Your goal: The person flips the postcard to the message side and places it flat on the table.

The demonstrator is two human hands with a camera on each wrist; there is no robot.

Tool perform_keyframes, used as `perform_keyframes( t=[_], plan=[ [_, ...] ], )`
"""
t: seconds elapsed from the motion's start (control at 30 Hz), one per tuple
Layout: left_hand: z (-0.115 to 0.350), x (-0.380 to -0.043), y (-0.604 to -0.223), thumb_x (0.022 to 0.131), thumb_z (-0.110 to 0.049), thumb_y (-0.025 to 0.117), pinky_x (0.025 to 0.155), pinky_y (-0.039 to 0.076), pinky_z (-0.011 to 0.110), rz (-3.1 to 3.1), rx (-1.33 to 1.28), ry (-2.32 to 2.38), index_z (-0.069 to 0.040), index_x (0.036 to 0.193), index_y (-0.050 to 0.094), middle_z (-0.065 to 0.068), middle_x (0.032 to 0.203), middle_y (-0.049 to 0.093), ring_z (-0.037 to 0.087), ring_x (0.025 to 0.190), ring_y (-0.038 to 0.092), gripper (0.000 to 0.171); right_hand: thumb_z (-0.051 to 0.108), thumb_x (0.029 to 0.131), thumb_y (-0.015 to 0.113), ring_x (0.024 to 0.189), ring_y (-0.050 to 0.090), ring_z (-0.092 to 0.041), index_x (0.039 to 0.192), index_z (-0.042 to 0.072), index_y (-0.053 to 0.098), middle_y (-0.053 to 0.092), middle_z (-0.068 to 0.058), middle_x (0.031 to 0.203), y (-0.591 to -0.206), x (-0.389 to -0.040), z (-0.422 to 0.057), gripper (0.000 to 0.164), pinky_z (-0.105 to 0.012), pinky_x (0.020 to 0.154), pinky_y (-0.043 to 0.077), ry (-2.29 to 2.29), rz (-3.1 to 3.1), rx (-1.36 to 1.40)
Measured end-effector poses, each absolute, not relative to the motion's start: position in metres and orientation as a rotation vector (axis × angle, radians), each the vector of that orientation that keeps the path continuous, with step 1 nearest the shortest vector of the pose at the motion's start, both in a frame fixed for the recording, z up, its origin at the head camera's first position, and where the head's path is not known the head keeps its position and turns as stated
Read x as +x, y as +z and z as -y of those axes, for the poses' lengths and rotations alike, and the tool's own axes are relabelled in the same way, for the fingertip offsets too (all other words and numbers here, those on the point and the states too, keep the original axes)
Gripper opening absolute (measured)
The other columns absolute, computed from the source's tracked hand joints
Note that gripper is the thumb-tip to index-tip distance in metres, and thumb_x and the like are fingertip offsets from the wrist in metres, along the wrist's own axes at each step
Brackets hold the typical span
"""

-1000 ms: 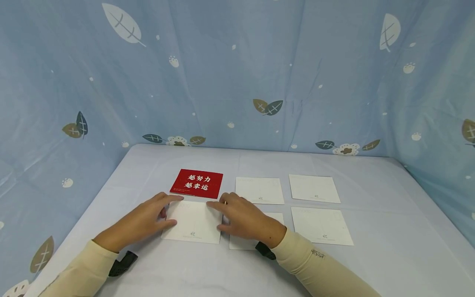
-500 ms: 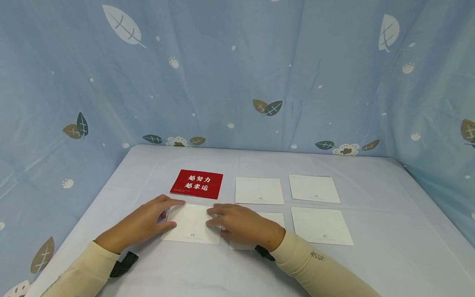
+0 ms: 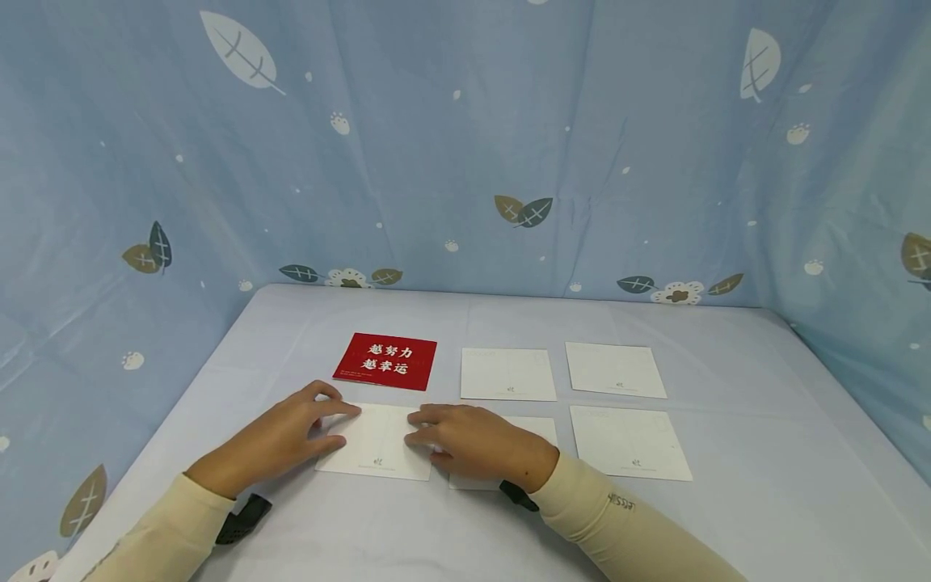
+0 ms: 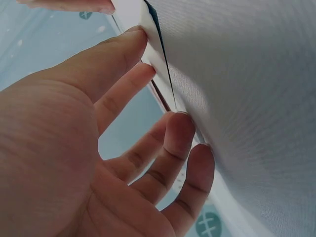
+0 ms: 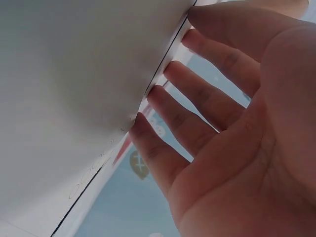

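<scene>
A white card (image 3: 374,444) with a small printed mark lies flat on the table between my two hands. My left hand (image 3: 287,436) is at its left side, thumb and index fingertip on the card. In the left wrist view, a dark blue line shows along the card's edge (image 4: 162,49) beside the thumb, and the other fingertips touch the tablecloth. From the right, my right hand (image 3: 483,440) rests its extended fingertips on the card's right part. Beneath that hand, a second white card (image 3: 538,427) is partly hidden.
Behind the middle card lies a red card (image 3: 385,362) with white lettering. Three more white cards, one at the back centre (image 3: 508,374), one at the back right (image 3: 616,370) and one at the front right (image 3: 630,443), lie flat. A blue patterned curtain (image 3: 451,145) surrounds the table.
My right hand has come down towards me, its fingers now laid together across the card's right part. The left index finger has slid slightly down onto the card's top left corner.
</scene>
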State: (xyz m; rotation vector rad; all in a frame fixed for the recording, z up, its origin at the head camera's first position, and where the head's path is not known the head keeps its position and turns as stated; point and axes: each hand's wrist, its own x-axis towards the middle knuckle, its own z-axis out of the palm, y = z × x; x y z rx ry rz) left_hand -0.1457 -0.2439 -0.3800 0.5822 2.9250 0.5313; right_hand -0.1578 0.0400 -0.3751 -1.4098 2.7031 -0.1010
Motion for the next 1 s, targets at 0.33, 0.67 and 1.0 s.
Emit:
perform_keyframes(
  t=[0.33,0.67,1.0],
  plan=[
    [0.245,-0.149,-0.374,0.082,-0.028,0.083,0.087,0.059,0.049,-2.956,0.61,0.44,-0.022,0.125,0.071,0.01,0.126,0.058,0.025,0.102,0.064,0.046,0.026,0.096,0.068,0.135,0.053,-0.012,0.133,0.024,0.067,0.061,0.004,0.141,-0.373,-0.158,-0.039,0.037,-0.026,0.108,0.047,-0.096,-2.678,-1.423],
    [0.242,-0.178,-0.361,0.087,-0.025,0.079,0.093,0.053,0.06,-3.029,0.629,0.393,-0.015,0.133,0.064,0.017,0.128,0.06,0.037,0.113,0.062,0.049,0.028,0.097,0.067,0.135,0.053,-0.013,0.133,0.023,0.066,0.06,0.003,0.142,-0.374,-0.157,-0.04,0.036,-0.026,0.108,0.047,-0.106,-2.677,-1.415],
    [0.231,-0.208,-0.364,0.089,-0.028,0.076,0.098,0.052,0.056,-2.945,0.546,0.497,-0.013,0.143,0.055,0.019,0.141,0.053,0.04,0.126,0.054,0.059,0.027,0.096,0.068,0.135,0.053,-0.012,0.133,0.024,0.066,0.06,0.004,0.142,-0.374,-0.157,-0.04,0.038,-0.025,0.107,0.047,-0.113,-2.675,-1.423]
  ],
)
